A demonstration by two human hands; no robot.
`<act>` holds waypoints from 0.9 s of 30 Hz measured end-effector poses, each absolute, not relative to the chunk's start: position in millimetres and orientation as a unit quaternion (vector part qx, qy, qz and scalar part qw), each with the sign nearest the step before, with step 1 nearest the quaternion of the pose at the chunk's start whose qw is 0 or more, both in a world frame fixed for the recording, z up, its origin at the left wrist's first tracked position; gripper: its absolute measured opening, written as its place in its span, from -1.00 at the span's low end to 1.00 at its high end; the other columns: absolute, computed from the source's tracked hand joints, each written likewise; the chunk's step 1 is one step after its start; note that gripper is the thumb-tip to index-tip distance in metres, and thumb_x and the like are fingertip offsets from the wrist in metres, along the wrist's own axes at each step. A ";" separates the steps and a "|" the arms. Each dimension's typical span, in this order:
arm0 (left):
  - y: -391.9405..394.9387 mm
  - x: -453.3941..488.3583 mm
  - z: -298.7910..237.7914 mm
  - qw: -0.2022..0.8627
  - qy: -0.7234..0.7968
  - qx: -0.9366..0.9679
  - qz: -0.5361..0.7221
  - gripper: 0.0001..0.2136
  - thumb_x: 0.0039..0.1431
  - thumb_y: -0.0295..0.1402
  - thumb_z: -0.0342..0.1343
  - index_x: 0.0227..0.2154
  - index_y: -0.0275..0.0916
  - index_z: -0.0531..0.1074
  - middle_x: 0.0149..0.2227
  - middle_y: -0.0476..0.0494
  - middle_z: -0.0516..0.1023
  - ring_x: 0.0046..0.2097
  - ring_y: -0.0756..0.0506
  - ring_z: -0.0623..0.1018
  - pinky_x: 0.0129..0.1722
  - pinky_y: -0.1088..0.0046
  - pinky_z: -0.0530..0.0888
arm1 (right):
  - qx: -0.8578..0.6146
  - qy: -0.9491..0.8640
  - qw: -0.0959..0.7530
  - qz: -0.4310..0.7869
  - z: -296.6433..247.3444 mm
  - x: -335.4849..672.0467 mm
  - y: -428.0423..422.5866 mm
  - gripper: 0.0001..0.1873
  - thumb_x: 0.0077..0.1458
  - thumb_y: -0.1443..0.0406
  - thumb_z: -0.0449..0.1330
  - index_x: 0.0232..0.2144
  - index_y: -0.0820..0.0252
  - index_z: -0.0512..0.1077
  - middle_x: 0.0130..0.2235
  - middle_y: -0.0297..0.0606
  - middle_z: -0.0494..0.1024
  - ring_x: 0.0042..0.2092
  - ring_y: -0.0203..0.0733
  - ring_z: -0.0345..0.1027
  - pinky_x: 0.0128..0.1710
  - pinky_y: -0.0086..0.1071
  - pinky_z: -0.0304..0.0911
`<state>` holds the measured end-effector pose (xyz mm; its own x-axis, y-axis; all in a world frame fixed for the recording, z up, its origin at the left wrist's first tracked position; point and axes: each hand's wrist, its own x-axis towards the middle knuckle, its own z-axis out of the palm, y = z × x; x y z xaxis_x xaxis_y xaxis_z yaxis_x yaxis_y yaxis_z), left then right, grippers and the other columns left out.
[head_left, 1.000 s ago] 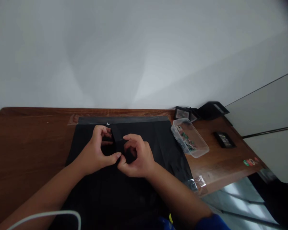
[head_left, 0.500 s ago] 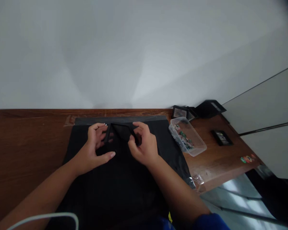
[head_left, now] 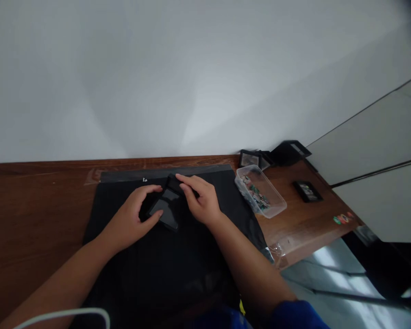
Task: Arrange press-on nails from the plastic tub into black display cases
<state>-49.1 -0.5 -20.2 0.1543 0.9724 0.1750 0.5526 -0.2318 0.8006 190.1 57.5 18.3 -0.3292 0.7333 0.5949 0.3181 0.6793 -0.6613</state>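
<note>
A small black hinged case (head_left: 166, 208) with a shiny window panel lies opened on a black mat (head_left: 130, 256) that covers the middle of a brown wooden table (head_left: 27, 210). My left hand (head_left: 137, 217) curls round the case's left side and holds it down. Over the case's far flap, my right hand (head_left: 200, 198) has its fingers pressed on the edge. Both forearms reach in from the bottom of the view.
A clear plastic tub (head_left: 260, 192) of small coloured pieces stands right of the mat. Black framed cases (head_left: 250, 158) lie behind it, and another (head_left: 305, 191) further right. Coloured stickers (head_left: 342, 218) mark the table's right corner. A white wall rises behind. A white cable (head_left: 61, 314) curves at bottom left.
The case went from held upright between both hands to lying spread open on the mat. My hands moved apart and lowered onto it. The camera turned slightly left.
</note>
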 end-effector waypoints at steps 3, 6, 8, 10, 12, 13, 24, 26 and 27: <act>1.0 -50.6 -26.9 0.273 0.540 0.734 0.309 -0.42 0.33 0.04 0.23 0.32 -0.07 0.45 0.38 -0.27 0.50 0.49 -0.47 0.34 0.48 -0.27 0.30 | -0.388 -0.697 0.492 0.349 7.7 191.7 73.6 -0.68 0.41 0.14 0.22 0.01 0.14 0.69 -0.27 -0.24 0.71 -0.30 -0.24 0.51 -0.21 -0.34 0.43; 2.8 -52.6 -31.6 0.258 0.533 0.758 0.273 -0.41 0.38 0.10 0.17 0.36 -0.01 0.46 0.42 -0.20 0.49 0.55 -0.47 0.24 0.51 -0.30 0.23 | -0.415 -0.652 0.478 0.417 2.1 196.0 87.9 -0.58 0.32 0.01 0.28 -0.01 0.17 0.69 -0.36 -0.28 0.67 -0.39 -0.26 0.47 -0.32 -0.37 0.39; 3.6 -53.9 -33.1 0.247 0.530 0.771 0.252 -0.42 0.41 0.11 0.14 0.39 0.04 0.44 0.45 -0.16 0.45 0.57 -0.46 0.21 0.53 -0.31 0.18 | -0.419 -0.651 0.471 0.422 0.4 199.3 94.7 -0.56 0.27 -0.05 0.31 -0.11 0.17 0.71 -0.41 -0.31 0.65 -0.42 -0.26 0.46 -0.35 -0.37 0.38; 3.7 -54.5 -33.8 0.230 0.527 0.786 0.226 -0.44 0.44 0.13 0.11 0.39 0.10 0.45 0.48 -0.14 0.41 0.58 -0.46 0.18 0.53 -0.33 0.15 | -0.428 -0.650 0.466 0.420 -0.7 201.6 98.5 -0.57 0.24 -0.08 0.34 -0.30 0.14 0.70 -0.42 -0.29 0.66 -0.38 -0.23 0.50 -0.29 -0.35 0.41; 3.2 -54.2 -34.7 0.207 0.523 0.803 0.198 -0.46 0.46 0.15 0.06 0.38 0.16 0.47 0.51 -0.13 0.36 0.58 -0.47 0.17 0.53 -0.37 0.13 | -0.438 -0.651 0.460 0.415 -1.3 201.8 99.2 -0.53 0.23 -0.11 0.34 -0.45 0.13 0.67 -0.42 -0.28 0.67 -0.33 -0.19 0.54 -0.23 -0.33 0.42; 2.8 -53.7 -35.3 0.194 0.520 0.811 0.186 -0.47 0.47 0.16 0.03 0.37 0.19 0.48 0.53 -0.12 0.34 0.58 -0.48 0.17 0.52 -0.40 0.11 | -0.442 -0.652 0.459 0.411 -0.9 201.1 98.3 -0.51 0.23 -0.12 0.34 -0.46 0.13 0.67 -0.41 -0.27 0.68 -0.31 -0.17 0.55 -0.22 -0.32 0.43; 5.1 -48.7 -41.4 0.147 0.535 0.815 0.168 -0.26 0.35 0.32 0.08 0.45 0.07 0.40 0.53 -0.18 0.33 0.56 -0.49 0.23 0.52 -0.34 0.19 | -0.610 -0.681 0.395 0.092 61.6 300.2 66.6 -0.53 0.45 -0.02 0.10 -0.07 0.13 0.68 -0.11 -0.15 0.75 -0.10 -0.11 0.60 -0.02 -0.27 0.45; 5.0 -47.6 -43.4 0.144 0.537 0.813 0.173 -0.25 0.35 0.32 0.07 0.45 0.05 0.40 0.53 -0.19 0.34 0.56 -0.48 0.23 0.54 -0.32 0.16 | -0.660 -0.669 0.332 0.077 69.7 341.1 75.5 -0.58 0.44 0.08 0.11 -0.09 0.19 0.68 -0.19 -0.12 0.75 -0.17 -0.07 0.60 -0.09 -0.25 0.44; 4.8 -47.1 -44.6 0.142 0.538 0.812 0.177 -0.25 0.35 0.32 0.07 0.44 0.04 0.40 0.53 -0.19 0.34 0.56 -0.48 0.23 0.54 -0.32 0.15 | -0.677 -0.669 0.295 0.077 71.3 358.5 81.1 -0.68 0.37 0.14 0.21 -0.13 0.20 0.70 -0.23 -0.14 0.75 -0.20 -0.05 0.60 -0.12 -0.25 0.43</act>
